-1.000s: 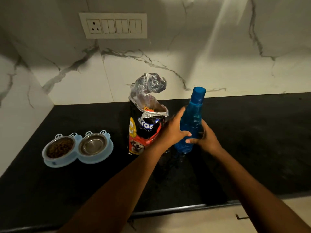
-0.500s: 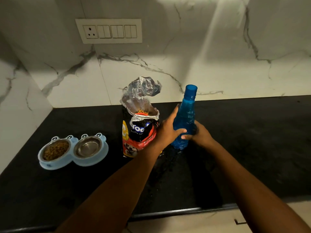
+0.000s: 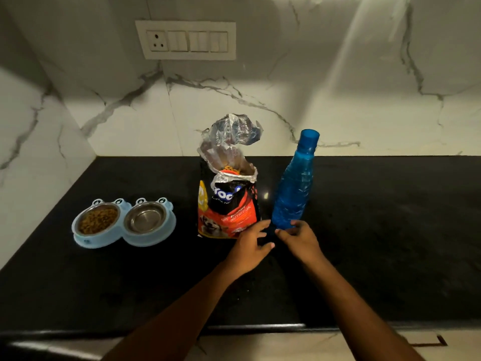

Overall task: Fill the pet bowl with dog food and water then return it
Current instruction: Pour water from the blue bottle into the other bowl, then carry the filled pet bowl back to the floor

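Observation:
A light blue double pet bowl (image 3: 153,239) sits at the left of the black counter. Its left steel cup (image 3: 97,220) holds brown kibble, and its right steel cup (image 3: 145,218) shows bare metal. An opened dog food bag (image 3: 229,204) stands upright in the middle. Just right of it stands a capped blue water bottle (image 3: 294,188). My left hand (image 3: 251,247) is in front of the bag and bottle, fingers spread, holding nothing. My right hand (image 3: 303,239) is at the bottle's base with loose fingertips against it, not gripping.
The black counter (image 3: 377,243) ends at a front edge near me, with white marble walls behind and at the left. A switch plate (image 3: 186,40) is on the back wall above the bag.
Both hands have let go of the bottle's body and slid down and back toward me. The bottle now stands by itself beside the bag.

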A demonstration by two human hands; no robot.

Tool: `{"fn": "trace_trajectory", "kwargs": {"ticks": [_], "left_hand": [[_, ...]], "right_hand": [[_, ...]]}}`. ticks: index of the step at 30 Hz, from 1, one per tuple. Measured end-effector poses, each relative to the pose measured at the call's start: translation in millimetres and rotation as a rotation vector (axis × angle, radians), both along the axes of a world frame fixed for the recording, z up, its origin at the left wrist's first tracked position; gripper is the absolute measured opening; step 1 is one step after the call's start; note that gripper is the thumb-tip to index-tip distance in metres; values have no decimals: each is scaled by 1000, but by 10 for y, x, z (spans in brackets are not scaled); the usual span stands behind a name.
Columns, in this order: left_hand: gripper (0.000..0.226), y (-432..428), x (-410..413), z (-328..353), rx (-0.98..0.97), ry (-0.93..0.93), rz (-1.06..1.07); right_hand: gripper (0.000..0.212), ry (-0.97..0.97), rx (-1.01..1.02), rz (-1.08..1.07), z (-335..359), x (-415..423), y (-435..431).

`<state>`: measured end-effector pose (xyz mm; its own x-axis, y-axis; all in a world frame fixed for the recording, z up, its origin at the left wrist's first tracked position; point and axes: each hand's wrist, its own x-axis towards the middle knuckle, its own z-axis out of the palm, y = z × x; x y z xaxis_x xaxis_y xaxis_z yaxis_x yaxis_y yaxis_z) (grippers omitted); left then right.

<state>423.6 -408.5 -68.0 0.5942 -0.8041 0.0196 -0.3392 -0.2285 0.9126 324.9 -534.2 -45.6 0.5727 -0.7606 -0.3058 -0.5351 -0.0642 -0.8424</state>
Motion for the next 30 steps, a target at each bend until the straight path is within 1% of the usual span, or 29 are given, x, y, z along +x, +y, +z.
{"fn": "trace_trajectory", "kwargs": {"ticks": [4, 6, 7, 9, 11, 15, 20, 23, 27, 30], "left_hand": [[51, 211, 63, 18, -56, 19, 60], [50, 403, 84, 22, -66, 19, 82], [52, 518, 90, 8, -70, 20, 91], [53, 833, 150, -28, -71, 22, 138], [48, 1155, 262, -62, -65, -1, 208], [37, 1788, 634, -38, -34, -35, 318], [33, 2372, 1111, 67, -79, -1, 366], [34, 2613, 1384, 70, -103, -3, 379], [31, 2900, 1753, 35, -119, -32, 370], [30, 3127, 2060, 19, -126, -66, 404]], "right_hand": [[28, -97, 32, 71, -11, 98, 332], [14, -137, 43, 180, -38, 191, 561], [10, -152, 52, 240, -44, 242, 681], [12, -173, 97, 354, -60, 389, 943], [15, -182, 136, 453, -73, 537, 1176], [15, -211, 178, 563, -64, 909, 1598], [21, -278, 140, 558, -10, 1412, 2055], [23, -314, 129, 538, -12, 1687, 2277], [20, -356, 146, 455, 15, 1968, 2516], [21, -392, 40, 344, -5, 2114, 2593]]}}
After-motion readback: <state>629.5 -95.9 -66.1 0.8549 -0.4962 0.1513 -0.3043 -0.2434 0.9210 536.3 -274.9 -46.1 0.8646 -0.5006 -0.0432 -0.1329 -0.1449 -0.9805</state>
